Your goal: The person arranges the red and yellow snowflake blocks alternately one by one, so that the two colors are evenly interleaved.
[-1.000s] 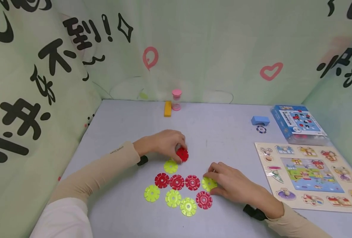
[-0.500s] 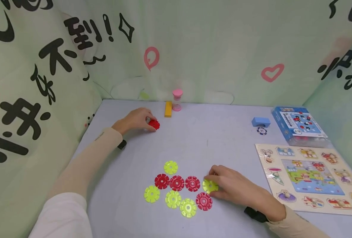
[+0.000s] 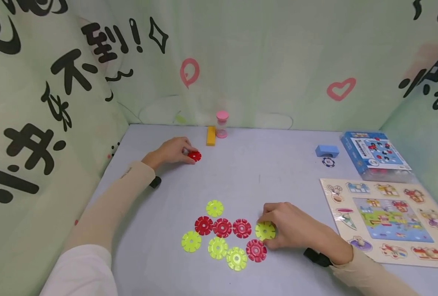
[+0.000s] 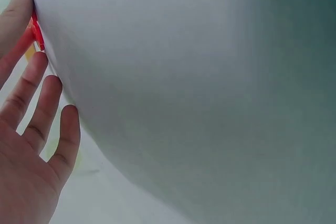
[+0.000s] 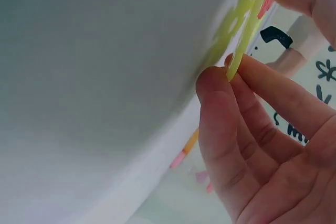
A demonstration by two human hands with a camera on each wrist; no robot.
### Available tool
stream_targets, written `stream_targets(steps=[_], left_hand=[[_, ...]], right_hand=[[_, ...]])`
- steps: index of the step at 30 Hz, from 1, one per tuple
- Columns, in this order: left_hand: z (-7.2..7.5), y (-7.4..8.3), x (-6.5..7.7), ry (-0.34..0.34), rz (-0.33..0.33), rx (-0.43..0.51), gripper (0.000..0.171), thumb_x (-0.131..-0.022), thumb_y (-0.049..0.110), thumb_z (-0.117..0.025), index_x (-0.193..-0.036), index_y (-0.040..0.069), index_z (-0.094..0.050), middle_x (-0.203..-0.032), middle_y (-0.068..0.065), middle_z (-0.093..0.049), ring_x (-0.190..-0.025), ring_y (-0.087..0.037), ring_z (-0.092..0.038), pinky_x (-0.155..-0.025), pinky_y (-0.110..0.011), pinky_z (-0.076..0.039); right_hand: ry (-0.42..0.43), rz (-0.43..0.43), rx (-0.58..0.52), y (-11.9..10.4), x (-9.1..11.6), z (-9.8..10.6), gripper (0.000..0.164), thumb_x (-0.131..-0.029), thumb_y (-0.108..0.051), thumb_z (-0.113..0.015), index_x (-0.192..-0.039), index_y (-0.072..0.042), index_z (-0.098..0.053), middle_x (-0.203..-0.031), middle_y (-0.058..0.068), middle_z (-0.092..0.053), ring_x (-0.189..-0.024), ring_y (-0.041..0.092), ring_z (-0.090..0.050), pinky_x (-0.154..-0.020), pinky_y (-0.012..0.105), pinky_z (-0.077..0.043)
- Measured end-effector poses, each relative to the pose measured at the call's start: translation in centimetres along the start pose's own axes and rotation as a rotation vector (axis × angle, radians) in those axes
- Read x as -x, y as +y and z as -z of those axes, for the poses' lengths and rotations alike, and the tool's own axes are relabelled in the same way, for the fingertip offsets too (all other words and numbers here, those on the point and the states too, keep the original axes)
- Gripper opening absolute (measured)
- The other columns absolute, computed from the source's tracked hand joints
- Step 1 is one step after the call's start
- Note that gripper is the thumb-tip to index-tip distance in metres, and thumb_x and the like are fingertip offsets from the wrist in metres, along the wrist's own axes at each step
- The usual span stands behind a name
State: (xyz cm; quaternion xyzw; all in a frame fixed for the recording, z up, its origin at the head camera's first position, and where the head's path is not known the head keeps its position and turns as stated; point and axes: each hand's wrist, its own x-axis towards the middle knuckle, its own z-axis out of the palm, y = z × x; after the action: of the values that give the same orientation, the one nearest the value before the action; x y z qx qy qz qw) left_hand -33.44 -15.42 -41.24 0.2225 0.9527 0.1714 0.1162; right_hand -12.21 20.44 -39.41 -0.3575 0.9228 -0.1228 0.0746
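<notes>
My left hand (image 3: 174, 150) pinches a red notched plastic disc (image 3: 195, 156) between thumb and fingers, at the back left of the table. In the left wrist view only a sliver of that red disc (image 4: 37, 31) shows behind the fingers. At the front, my right hand (image 3: 294, 226) grips a yellow-green notched disc (image 3: 265, 231) by its edges. The right wrist view shows this yellow-green disc (image 5: 242, 38) edge-on, tilted close over the table. Left of it lie three red discs (image 3: 222, 227) in a row. Another red disc (image 3: 256, 250) and several yellow-green discs (image 3: 217, 248) lie around them.
A yellow block (image 3: 210, 136) and a pink-capped sand timer (image 3: 222, 124) stand at the back. On the right are a blue block (image 3: 327, 151), a dark patterned chip (image 3: 328, 162), a blue box (image 3: 378, 153) and a picture puzzle board (image 3: 393, 218). Printed curtains enclose the table.
My left hand has carried the red disc from above the front group to the back left, staying there over the last half second. My right hand has shifted slightly right with the yellow-green disc.
</notes>
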Motion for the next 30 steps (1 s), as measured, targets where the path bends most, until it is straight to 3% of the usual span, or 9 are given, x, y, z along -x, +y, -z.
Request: stream_targets(steps=[4, 7, 12, 18, 22, 30], left_hand=[[0.1, 0.0, 0.0, -0.005, 0.004, 0.01, 0.052, -0.076, 0.04, -0.077, -0.124, 0.025, -0.064, -0.107, -0.002, -0.057, -0.096, -0.019, -0.051, -0.08, -0.031, -0.046], [0.0, -0.1, 0.0, -0.003, 0.011, 0.007, 0.051, -0.076, 0.04, -0.077, -0.123, 0.025, -0.065, -0.106, -0.001, -0.057, -0.096, -0.018, -0.051, -0.08, -0.03, -0.046], [-0.1, -0.1, 0.1, 0.015, 0.003, -0.013, 0.051, -0.076, 0.04, -0.077, -0.124, 0.025, -0.064, -0.106, 0.0, -0.058, -0.095, -0.017, -0.052, -0.08, -0.029, -0.046], [-0.2, 0.2, 0.0, 0.022, -0.027, -0.015, 0.05, -0.077, 0.04, -0.076, -0.124, 0.025, -0.064, -0.106, 0.0, -0.058, -0.094, -0.017, -0.052, -0.08, -0.03, -0.045], [-0.4, 0.4, -0.4, 0.019, -0.03, -0.005, 0.05, -0.077, 0.039, -0.076, -0.123, 0.025, -0.065, -0.106, 0.001, -0.058, -0.094, -0.017, -0.052, -0.08, -0.029, -0.045], [-0.3, -0.3, 0.0, 0.029, 0.004, -0.007, 0.05, -0.077, 0.039, -0.077, -0.123, 0.025, -0.065, -0.106, 0.001, -0.058, -0.095, -0.017, -0.052, -0.081, -0.029, -0.045]], right_hand=[[0.032, 0.015, 0.001, 0.9, -2.2, 1.3, 0.036, -0.064, -0.038, -0.081, -0.093, -0.017, -0.075, -0.076, -0.011, -0.056, -0.061, 0.001, -0.045, -0.054, 0.016, -0.04], [0.082, 0.042, -0.008, 2.0, -5.3, 2.6, 0.037, -0.063, -0.036, -0.083, -0.092, -0.015, -0.075, -0.076, -0.008, -0.06, -0.061, 0.002, -0.048, -0.054, 0.016, -0.042], [0.135, 0.08, -0.021, 3.9, -13.0, 3.7, 0.038, -0.065, -0.035, -0.083, -0.093, -0.012, -0.076, -0.086, -0.001, -0.07, -0.068, 0.009, -0.06, -0.061, 0.02, -0.048], [0.116, 0.027, -0.028, 5.0, -21.4, 2.7, 0.041, -0.068, -0.038, -0.081, -0.097, -0.009, -0.076, -0.091, 0.002, -0.074, -0.081, 0.016, -0.065, -0.073, 0.029, -0.053], [0.075, -0.007, -0.062, 5.4, -23.9, 2.1, 0.042, -0.071, -0.036, -0.08, -0.102, -0.009, -0.075, -0.096, 0.004, -0.073, -0.088, 0.019, -0.063, -0.078, 0.032, -0.053], [0.033, -0.006, -0.032, 4.9, -25.7, 1.2, 0.043, -0.076, -0.035, -0.079, -0.109, -0.009, -0.072, -0.109, 0.005, -0.07, -0.087, 0.018, -0.061, -0.075, 0.03, -0.051]])
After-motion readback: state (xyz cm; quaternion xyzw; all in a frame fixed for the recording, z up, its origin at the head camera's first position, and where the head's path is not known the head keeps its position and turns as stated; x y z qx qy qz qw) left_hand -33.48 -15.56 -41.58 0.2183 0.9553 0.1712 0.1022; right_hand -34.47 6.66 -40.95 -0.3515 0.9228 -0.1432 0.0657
